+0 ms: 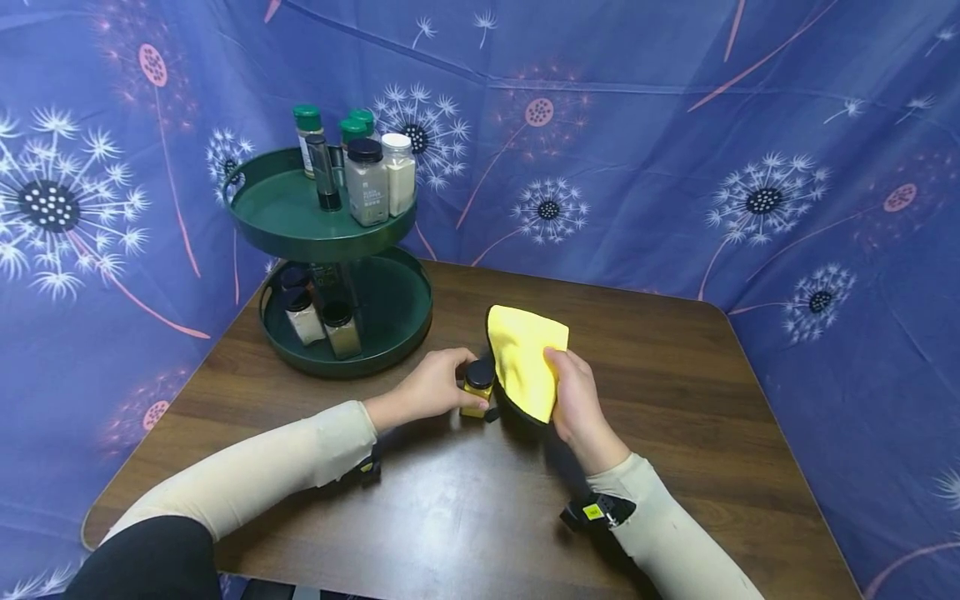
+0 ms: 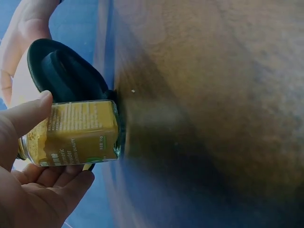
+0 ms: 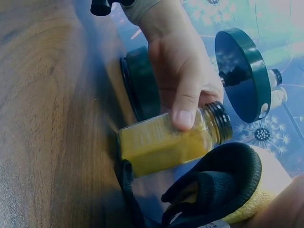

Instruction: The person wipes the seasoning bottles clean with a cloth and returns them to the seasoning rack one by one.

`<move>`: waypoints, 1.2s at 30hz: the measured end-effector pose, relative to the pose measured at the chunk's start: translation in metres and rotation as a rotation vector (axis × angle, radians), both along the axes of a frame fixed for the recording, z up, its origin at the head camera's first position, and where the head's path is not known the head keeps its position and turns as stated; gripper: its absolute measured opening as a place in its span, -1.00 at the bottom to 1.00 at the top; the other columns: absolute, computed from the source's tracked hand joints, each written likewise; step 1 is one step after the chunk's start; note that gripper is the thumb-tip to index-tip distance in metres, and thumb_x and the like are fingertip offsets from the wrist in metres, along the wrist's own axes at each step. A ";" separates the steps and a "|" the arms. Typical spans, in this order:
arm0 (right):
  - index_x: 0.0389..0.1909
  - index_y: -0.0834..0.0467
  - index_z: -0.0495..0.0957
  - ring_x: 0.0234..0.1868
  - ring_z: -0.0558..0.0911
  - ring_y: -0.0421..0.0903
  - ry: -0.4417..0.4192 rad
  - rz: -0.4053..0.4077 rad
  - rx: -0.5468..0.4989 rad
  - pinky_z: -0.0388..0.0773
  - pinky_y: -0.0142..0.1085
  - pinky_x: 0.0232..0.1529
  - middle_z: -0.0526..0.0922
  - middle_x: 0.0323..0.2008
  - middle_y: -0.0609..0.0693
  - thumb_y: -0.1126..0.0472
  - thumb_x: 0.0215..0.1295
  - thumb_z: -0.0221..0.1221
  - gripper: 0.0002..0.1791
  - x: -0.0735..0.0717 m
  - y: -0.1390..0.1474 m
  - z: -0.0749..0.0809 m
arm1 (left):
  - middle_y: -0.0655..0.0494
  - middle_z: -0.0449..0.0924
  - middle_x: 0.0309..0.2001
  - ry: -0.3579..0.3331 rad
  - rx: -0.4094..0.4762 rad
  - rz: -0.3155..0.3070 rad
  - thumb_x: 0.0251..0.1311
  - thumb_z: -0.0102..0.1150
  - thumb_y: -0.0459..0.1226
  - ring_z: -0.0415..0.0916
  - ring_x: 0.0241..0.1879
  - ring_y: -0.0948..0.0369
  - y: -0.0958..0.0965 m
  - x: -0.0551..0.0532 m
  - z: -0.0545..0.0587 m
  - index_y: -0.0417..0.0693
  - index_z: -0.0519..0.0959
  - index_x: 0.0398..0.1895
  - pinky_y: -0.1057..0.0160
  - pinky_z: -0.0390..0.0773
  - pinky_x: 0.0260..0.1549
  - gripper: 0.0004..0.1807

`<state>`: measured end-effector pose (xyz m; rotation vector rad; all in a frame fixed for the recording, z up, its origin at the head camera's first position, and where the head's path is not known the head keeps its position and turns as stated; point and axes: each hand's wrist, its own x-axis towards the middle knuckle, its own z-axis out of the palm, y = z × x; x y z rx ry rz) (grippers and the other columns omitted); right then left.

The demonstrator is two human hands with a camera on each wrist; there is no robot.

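In the head view, my left hand (image 1: 431, 387) grips a small square glass jar (image 1: 480, 374) with a black lid, its thumb and fingers on opposite sides. Yellow powder fills it, and the label in the left wrist view reads turmeric powder (image 2: 83, 130). The jar stands upright, its base right at the tabletop. My right hand (image 1: 579, 400) holds a yellow cloth (image 1: 527, 358) with a black edging, pinched at its right side. This cloth hangs just right of the jar; in the right wrist view its dark underside (image 3: 213, 185) folds close beside the glass.
A two-tier green turntable rack (image 1: 345, 362) stands at the back left of the wooden table (image 1: 637, 367). Several spice bottles, including a black-lidded pepper jar (image 1: 367, 187), stand on its upper tier; more jars (image 1: 342, 333) sit below. Blue dandelion-print fabric (image 1: 637, 150) hangs behind.
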<state>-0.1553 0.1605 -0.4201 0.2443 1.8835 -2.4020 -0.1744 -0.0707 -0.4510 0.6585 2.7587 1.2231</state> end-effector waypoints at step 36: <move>0.27 0.32 0.54 0.41 0.47 0.13 1.318 0.414 1.250 0.37 0.01 0.41 0.53 0.34 0.20 0.20 0.33 0.09 -0.48 0.009 -0.027 -0.013 | 0.01 0.67 0.03 0.190 0.017 -0.066 -0.16 0.61 -0.34 0.59 0.09 0.08 0.001 0.008 -0.005 -0.20 0.57 0.12 0.06 0.51 0.20 -0.33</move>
